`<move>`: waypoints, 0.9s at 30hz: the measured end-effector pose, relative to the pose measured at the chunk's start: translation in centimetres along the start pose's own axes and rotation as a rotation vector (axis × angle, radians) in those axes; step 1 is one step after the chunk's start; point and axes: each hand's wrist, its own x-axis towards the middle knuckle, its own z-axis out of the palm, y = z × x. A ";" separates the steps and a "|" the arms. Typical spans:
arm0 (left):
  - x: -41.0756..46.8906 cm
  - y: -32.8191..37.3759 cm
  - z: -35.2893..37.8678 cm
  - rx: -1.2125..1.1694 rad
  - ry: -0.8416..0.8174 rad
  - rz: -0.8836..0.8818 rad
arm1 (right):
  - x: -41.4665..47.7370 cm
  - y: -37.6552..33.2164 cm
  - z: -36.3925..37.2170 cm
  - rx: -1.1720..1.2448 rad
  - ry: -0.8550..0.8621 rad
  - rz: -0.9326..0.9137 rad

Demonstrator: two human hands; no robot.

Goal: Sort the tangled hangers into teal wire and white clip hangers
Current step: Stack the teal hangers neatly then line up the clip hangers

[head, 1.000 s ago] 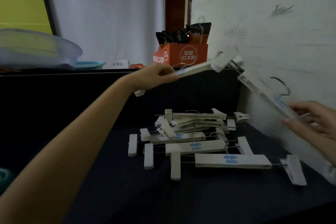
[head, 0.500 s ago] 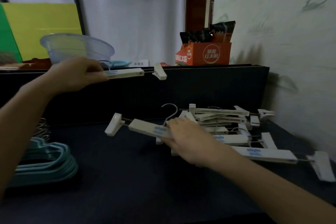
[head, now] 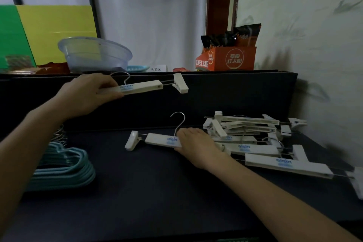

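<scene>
While left hand (head: 86,94) lowered, right hand's (head: 196,147) hanger (head: 157,139) stays.

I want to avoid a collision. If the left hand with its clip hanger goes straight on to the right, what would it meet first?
The way looks free. The left hand holds its white clip hanger raised before the dark back panel, seemingly above the white pile, though depth is unclear.

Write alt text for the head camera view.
Each hand grips a white plastic clip hanger: left hand holds one in the air, right hand holds another low over the dark table. White clip hangers pile right; stacked teal wire hangers left.
</scene>
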 end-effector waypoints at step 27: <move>1.7 2.2 8.5 -0.280 -0.137 -0.016 | -7.8 5.8 -7.6 0.012 0.011 -0.078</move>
